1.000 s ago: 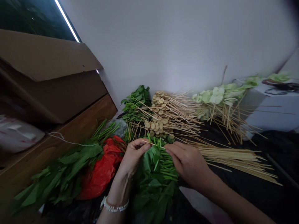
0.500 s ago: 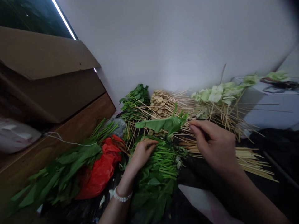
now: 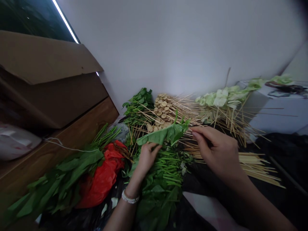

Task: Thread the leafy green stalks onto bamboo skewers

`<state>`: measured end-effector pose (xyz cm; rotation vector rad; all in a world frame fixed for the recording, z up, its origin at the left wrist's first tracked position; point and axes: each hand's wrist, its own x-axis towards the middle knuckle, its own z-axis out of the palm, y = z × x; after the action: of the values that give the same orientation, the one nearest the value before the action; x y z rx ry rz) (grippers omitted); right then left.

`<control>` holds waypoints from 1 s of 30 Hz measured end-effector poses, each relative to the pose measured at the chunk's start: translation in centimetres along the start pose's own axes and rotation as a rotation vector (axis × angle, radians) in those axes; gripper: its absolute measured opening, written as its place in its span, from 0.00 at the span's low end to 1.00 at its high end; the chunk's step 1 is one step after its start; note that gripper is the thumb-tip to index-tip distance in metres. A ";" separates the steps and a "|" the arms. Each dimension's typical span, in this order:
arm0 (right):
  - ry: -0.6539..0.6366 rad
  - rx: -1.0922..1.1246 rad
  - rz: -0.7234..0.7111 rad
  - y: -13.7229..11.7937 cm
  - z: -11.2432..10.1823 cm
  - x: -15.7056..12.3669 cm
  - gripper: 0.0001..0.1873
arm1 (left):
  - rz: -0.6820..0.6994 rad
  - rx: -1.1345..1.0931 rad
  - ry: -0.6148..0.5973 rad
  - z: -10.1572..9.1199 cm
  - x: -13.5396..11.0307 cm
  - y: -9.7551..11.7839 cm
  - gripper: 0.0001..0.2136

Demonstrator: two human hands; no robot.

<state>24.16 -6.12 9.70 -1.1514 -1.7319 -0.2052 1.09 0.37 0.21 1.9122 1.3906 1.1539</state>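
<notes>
My right hand (image 3: 218,152) pinches a thin bamboo skewer with green leaves (image 3: 166,134) threaded on it, holding it level above the pile. My left hand (image 3: 146,157), with a bead bracelet at the wrist, rests on a heap of green stems and leaves (image 3: 163,179) below it, fingers curled against the underside of the skewered leaves. A bundle of bare bamboo skewers (image 3: 255,166) lies just right of my right hand on the black surface.
Behind are skewers of round tan slices (image 3: 163,110), dark leafy skewers (image 3: 138,106) and pale green cabbage skewers (image 3: 223,99) against the white wall. A red plastic bag (image 3: 103,175) and loose long leaves (image 3: 60,179) lie at left beside a wooden ledge and cardboard box (image 3: 48,83).
My right hand lifted the leaf skewer up and away to the right from the pile. My left hand let go of its tip and dropped onto the stems, then rose to the leaves.
</notes>
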 end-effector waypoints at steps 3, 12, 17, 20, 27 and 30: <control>0.002 0.005 0.011 0.0 -0.1 0.0 0.08 | -0.089 -0.428 0.212 -1.9 0.4 0.5 0.10; -0.165 0.224 0.043 -0.6 0.0 -0.1 0.08 | -0.315 -1.073 0.343 -5.0 0.2 2.0 0.17; -0.401 0.433 0.103 -0.9 -0.3 0.0 0.09 | -0.343 -1.035 0.423 -5.2 0.2 1.2 0.18; -0.479 0.438 0.076 -1.0 0.0 0.0 0.10 | -0.360 -1.013 0.416 -5.4 0.1 1.6 0.18; -0.503 0.342 0.079 -1.4 1.8 -1.1 0.11 | -0.422 -1.027 0.204 -4.1 -1.5 4.4 0.13; -0.500 0.301 0.089 -1.4 2.0 -1.4 0.11 | -0.446 -1.039 0.184 -3.8 -1.8 5.0 0.14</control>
<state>21.82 -6.46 8.14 -1.1088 -2.0475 0.4196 0.12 -3.36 5.49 0.7451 0.9069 1.4264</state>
